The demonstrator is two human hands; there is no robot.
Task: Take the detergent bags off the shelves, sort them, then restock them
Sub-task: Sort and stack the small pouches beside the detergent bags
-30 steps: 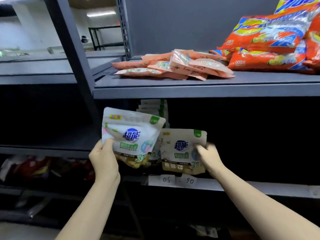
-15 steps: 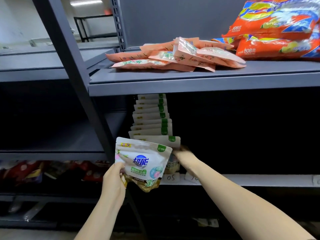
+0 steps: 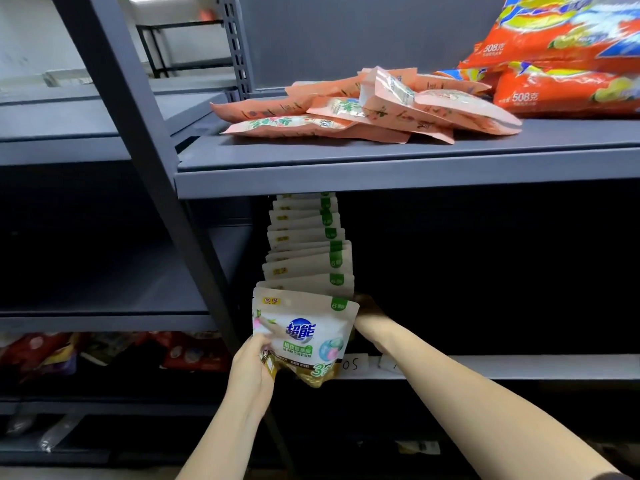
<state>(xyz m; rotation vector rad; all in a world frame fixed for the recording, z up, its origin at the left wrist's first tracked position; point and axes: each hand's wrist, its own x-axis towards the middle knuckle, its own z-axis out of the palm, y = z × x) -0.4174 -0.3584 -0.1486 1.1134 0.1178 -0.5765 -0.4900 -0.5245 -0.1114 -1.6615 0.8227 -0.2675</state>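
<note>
Upright, white pouch gripped by left hand, fronting pouch row

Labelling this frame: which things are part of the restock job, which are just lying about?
In the job:
- white pouch, held by left hand
- row of white pouches, right hand at its front
- pink bags
- orange bags

Lying about:
- paper label
- far rack

2 hands, 1 held pouch
</note>
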